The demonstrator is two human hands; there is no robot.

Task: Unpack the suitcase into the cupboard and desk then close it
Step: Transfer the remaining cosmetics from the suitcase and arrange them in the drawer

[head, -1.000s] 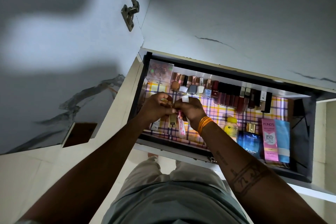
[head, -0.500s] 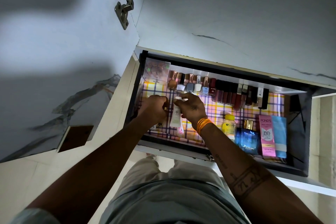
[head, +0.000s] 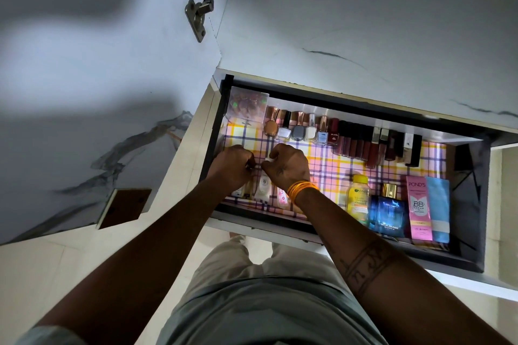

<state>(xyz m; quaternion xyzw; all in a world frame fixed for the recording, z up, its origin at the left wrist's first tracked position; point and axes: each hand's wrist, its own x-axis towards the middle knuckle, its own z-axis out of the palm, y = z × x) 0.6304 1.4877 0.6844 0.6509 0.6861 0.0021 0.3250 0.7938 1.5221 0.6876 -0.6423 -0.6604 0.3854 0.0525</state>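
**Hands at the left end of an open cosmetics drawer**

White marble-patterned panels with dark veins fill the background, and a metal hinge is seen on the cupboard door edge at the top. Below the panels a dark-walled drawer is pulled open; its floor is covered by a checked liner in yellow, pink and purple.

Along the drawer's back edge a row of nail polish bottles is lined up, followed toward the right by a row of dark lipstick tubes. A clear box is set in the back left corner. Near the front right corner a pink Pond's BB cream box is laid flat, touching a blue packet on its right. Just left of these a dark blue perfume box is seen, and beside it a yellow Garnier bottle.

At the front left corner a white tube is laid flat, with a pink tube just to its right. The right hand is curled over the white tube's capped end and appears to pinch it; orange bangles are worn on that wrist. The left hand is curled just beside it, over smaller items at the front edge; whether anything is gripped cannot be told.
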